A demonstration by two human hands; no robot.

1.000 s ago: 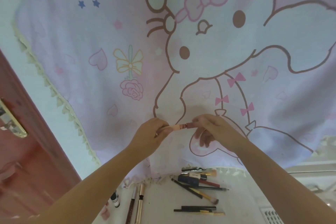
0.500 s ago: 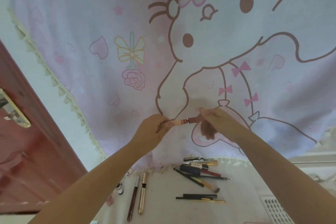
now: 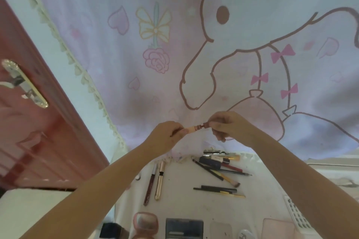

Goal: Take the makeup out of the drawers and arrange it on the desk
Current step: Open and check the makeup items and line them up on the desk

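Above the white desk, clear of its scattered pencils, the left hand and right hand each pinch an end of a slim pink-and-brown makeup tube, near the cartoon cloth's fringed edge.

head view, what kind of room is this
Probably a bedroom dressing corner: a white desk strewn with makeup pencils, a pink cartoon-rabbit curtain behind it, and a reddish-brown wooden door beside it.

We cannot read any text, brand or number here. The dark tube on the desk carries a pale label, but its print is too blurred to read.
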